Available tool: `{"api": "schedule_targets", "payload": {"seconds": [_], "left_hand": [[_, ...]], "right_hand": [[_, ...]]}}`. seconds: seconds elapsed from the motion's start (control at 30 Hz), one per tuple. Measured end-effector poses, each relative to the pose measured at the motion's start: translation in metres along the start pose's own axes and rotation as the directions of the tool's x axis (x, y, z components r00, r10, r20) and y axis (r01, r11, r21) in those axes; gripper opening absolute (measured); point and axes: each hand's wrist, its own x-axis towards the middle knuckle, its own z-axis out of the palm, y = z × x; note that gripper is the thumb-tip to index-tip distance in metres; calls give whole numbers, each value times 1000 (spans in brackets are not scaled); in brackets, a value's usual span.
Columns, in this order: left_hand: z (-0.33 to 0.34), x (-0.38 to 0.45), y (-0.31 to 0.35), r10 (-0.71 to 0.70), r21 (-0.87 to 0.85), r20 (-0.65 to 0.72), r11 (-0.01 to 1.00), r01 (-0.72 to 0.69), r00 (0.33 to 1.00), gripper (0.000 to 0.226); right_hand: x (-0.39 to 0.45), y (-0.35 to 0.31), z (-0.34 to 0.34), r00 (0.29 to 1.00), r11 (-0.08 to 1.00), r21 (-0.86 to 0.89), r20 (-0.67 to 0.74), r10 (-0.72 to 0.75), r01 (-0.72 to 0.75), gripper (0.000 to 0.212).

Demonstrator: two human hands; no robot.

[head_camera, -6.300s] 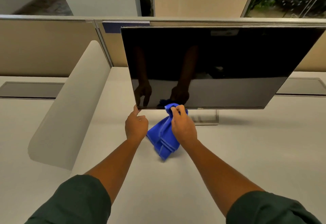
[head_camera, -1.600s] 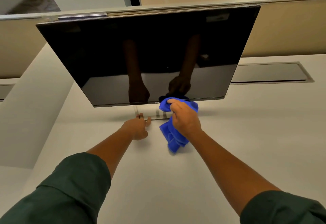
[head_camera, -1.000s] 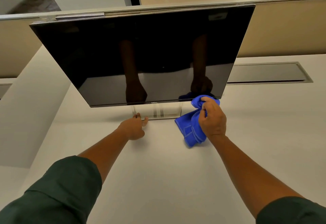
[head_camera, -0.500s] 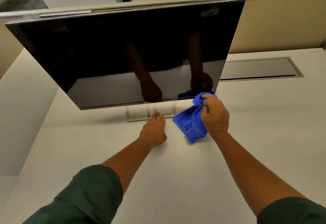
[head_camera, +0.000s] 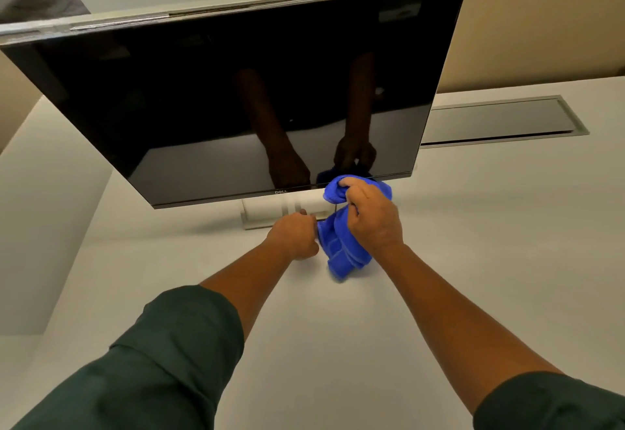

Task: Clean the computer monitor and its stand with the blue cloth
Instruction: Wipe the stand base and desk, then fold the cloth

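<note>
A black monitor (head_camera: 236,91) with a dark, reflective screen stands tilted on the white desk. Its silver stand base (head_camera: 263,218) shows under the lower bezel. My right hand (head_camera: 373,219) grips the bunched blue cloth (head_camera: 341,250) right of the logo, the cloth's top fold touching the lower bezel and the rest hanging to the desk. My left hand (head_camera: 294,236) sits curled at the front of the stand base, knuckles up, right beside the cloth. Whether it holds the base or the cloth edge is hidden.
Beige partition panels (head_camera: 541,33) run behind the monitor. A grey cable hatch (head_camera: 500,121) lies flush in the desk at the back right. A white side divider (head_camera: 40,226) borders the desk on the left. The white desk (head_camera: 338,328) stretches toward me.
My right hand has slid the cloth left along the lower bezel from near the screen's right corner. My left hand closed up against the cloth at the stand base.
</note>
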Motion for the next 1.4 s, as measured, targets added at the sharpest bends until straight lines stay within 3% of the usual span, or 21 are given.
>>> {"api": "schedule_targets", "payload": {"seconds": [0.07,0.23,0.47,0.73,0.83,1.0,1.13,1.23,1.3,1.4], "left_hand": [[-1,-1,0,7,12,-1,1000,-7,1000,45],[0,-2,-4,32,60,12,998,-33,999,61],[1,-3,-4,45,79,24,996,-47,999,66],[-1,-4,-1,12,6,1,1000,-12,1000,56],[-1,-5,-1,20,9,4,1000,-20,1000,63],[5,-2,-9,36,86,54,995,-41,998,73],[7,0,-11,42,94,66,994,-48,997,74],[8,1,-10,40,97,70,994,-46,997,74],[9,1,-9,33,77,57,996,-38,998,74],[9,1,-8,38,21,16,999,-39,999,57]], "right_hand": [[-1,11,-7,1000,999,-53,-17,11,-12,36],[-9,49,-41,948,967,-64,-221,228,-248,36],[-7,45,-36,935,948,-45,-186,301,-314,29],[-1,2,2,997,991,-131,74,29,-19,38],[-2,16,-4,1000,988,-151,2,-15,16,37],[-9,49,-33,947,971,-47,-239,217,-234,32],[-9,52,-40,915,959,2,-299,271,-283,27],[-7,39,-29,925,953,51,-232,302,-298,24],[-7,23,-19,967,978,14,-147,210,-210,28],[1,-7,-3,988,991,-9,78,131,-131,41]]}}
